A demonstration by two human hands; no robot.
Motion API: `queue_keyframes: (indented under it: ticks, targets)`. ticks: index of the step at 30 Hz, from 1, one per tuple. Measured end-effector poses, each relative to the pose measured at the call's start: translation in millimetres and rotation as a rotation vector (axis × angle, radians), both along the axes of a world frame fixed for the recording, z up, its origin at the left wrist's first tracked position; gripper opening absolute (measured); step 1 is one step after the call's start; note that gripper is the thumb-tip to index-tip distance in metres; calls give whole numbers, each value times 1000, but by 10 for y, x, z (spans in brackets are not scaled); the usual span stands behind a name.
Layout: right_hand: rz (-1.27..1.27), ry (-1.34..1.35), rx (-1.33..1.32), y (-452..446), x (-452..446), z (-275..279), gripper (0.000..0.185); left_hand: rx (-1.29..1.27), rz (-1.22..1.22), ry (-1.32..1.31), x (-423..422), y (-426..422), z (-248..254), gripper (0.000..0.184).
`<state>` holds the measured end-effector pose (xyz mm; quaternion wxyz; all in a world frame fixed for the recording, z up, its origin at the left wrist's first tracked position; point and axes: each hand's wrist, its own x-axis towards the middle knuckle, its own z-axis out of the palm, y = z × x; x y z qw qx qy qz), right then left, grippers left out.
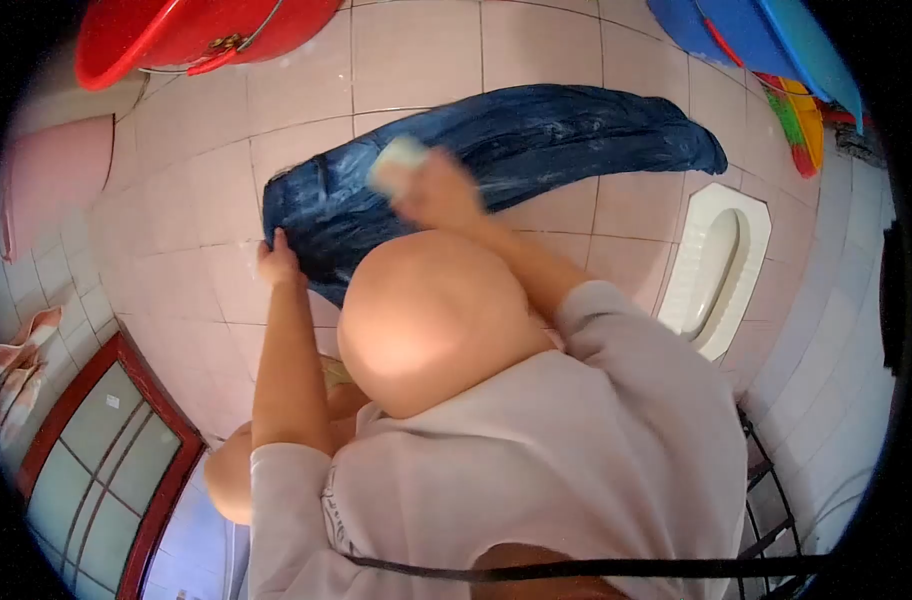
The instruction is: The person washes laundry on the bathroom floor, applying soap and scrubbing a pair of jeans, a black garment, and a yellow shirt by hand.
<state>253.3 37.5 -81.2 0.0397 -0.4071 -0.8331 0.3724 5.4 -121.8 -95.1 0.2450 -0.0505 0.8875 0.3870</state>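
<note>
Wet dark blue jeans [566, 130] lie stretched across the tiled floor, with whitish streaks on the cloth. My left hand [279, 260] is at the near left corner by the waistband, its fingers closed on the edge of the denim. Over the upper left part of the jeans, my right hand [439, 195] is wrapped round a pale yellow-green block [398, 166], blurred by motion. Whether the block touches the cloth cannot be made out. My knee hides the cloth's nearest edge.
A red bucket [186, 35] stands at the upper left, a blue bucket [756, 35] at the upper right beside a colourful brush [798, 130]. A white squat toilet [716, 270] is set in the floor at right. A red-framed door [111, 470] is lower left, a black rack [771, 495] lower right.
</note>
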Motion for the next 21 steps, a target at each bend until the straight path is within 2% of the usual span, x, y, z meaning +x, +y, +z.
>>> queue_keyframes:
  ticks: [1,3,4,5,7,8,9,11,12,13,14,15,16,17,18,19,21]
  targets:
    - [48,165,-82,-393,-227,-883,38,-68,4,45,-3,107,163,53]
    - [95,134,151,-66,85,-228,33,101,128,-46,-285,48,143,55]
    - [31,4,366,209,363,-391,35,125,160,-55,-354,72,183,58]
    - [-65,-211,330,575,744,-448,38,117,153,-52,-390,118,213,58]
    - [-325,-233,487,1024,1741,-650,48,147,220,-86,-480,281,219,56]
    - [-362,-296,662,1162,2038,-707,52,179,214,-141,-513,332,187,55]
    - [-457,-337,604,1195,2079,-633,51,181,215,-143,-513,355,122,55]
    - [-684,-486,481,1160,1770,-542,52,387,135,-201,-397,341,-59,60]
    - [-661,-365,444,1057,1520,-508,52,455,37,-173,-262,278,-100,68]
    - [-636,-242,405,874,1214,-445,52,248,-6,-132,82,294,87,74]
    - [-570,-17,237,590,855,-244,49,267,-330,-111,290,184,66,82]
    - [-418,102,278,284,520,-278,45,-265,-459,-134,412,131,140,85]
    - [-117,17,140,-49,253,-285,48,-376,-432,134,404,-268,-502,81]
    - [-332,113,-628,-166,31,-155,42,-371,-439,133,308,-236,-419,81]
    - [217,75,174,-393,60,-374,41,-455,-421,-6,210,-179,-240,68]
    - [213,62,166,-283,250,-416,41,-544,-401,-151,114,-217,-126,56]
    - [48,94,336,288,892,-459,43,-128,-112,-271,-310,-515,-24,31]
